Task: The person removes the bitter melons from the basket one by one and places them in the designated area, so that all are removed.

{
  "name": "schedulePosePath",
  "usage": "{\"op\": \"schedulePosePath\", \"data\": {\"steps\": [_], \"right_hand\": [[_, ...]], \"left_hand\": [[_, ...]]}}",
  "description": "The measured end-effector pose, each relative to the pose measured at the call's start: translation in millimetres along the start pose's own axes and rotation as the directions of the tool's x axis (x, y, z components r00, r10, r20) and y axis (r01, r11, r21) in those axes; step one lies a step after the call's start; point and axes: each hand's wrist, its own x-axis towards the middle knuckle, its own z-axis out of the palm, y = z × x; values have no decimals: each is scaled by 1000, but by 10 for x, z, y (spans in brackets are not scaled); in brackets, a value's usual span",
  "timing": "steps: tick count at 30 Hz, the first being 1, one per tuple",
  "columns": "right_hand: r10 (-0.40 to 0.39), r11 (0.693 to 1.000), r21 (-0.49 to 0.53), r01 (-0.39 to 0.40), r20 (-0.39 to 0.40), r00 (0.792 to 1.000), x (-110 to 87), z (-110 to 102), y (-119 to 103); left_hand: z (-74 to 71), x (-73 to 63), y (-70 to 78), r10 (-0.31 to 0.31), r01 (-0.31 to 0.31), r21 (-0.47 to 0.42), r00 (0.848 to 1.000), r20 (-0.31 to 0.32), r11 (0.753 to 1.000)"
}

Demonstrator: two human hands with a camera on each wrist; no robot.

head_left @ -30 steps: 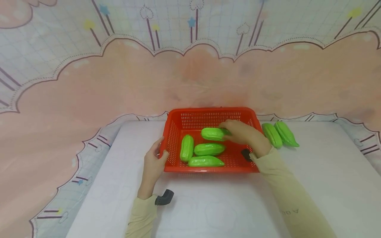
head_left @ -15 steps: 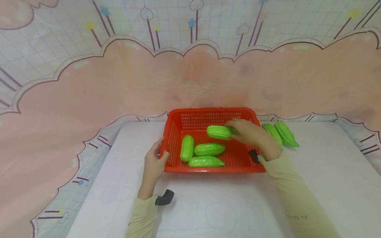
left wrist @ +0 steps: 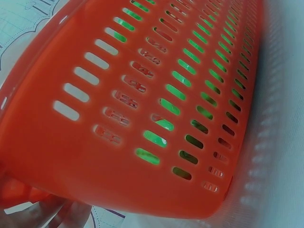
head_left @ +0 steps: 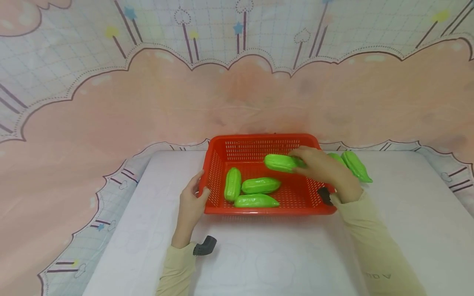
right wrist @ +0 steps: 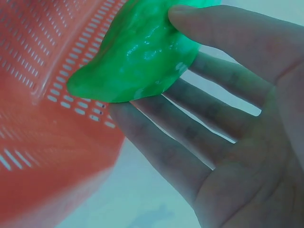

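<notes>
Fingers (right wrist: 159,145) of the right hand (head_left: 314,162) have a green gourd (head_left: 281,163) pinched, thumb on one side and the rest opposite, and from the head view it's over the back right part of the red basket (head_left: 259,211). Left hand (head_left: 192,201) has its thumb and fingers hooked on the basket's left rim. Three more gourds (head_left: 261,186) lie inside, toward the left front: one lengthwise, two crosswise next to it. Another two gourds (head_left: 355,166) sit side by side on the white desk (head_left: 259,255) off to the right, one partly hidden by the right arm.
</notes>
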Motion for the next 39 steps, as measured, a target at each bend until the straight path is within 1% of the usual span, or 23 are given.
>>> {"op": "schedulePosePath", "data": {"steps": [7, 12, 18, 21, 30, 34, 39], "right_hand": [[4, 1000, -22, -5, -29, 1000, -94, -34, 42], [-7, 1000, -9, 7, -56, 998, -145, -67, 77], [-33, 999, -17, 31, -99, 995, -195, -115, 96], [-37, 999, -8, 36, -106, 994, -224, -132, 103], [33, 999, 24, -31, -90, 995, -316, -183, 132], [58, 998, 15, -57, -94, 994, -348, -198, 158], [31, 999, 29, -28, -124, 992, -377, -201, 198]], "left_hand": [[8, -1, -8, 7, -7, -6, 1000, -2, 1000], [7, 5, -15, 3, -3, -11, 1000, 1, 1000], [5, 6, 10, 6, -6, -16, 1000, 6, 1000], [8, 9, 15, 6, -6, -18, 1000, 6, 1000], [11, 16, -1, 10, -10, -23, 1000, 6, 1000], [6, 16, -9, 5, -5, -25, 1000, 6, 1000], [-4, 11, -6, -3, 3, -20, 1000, 7, 1000]]}}
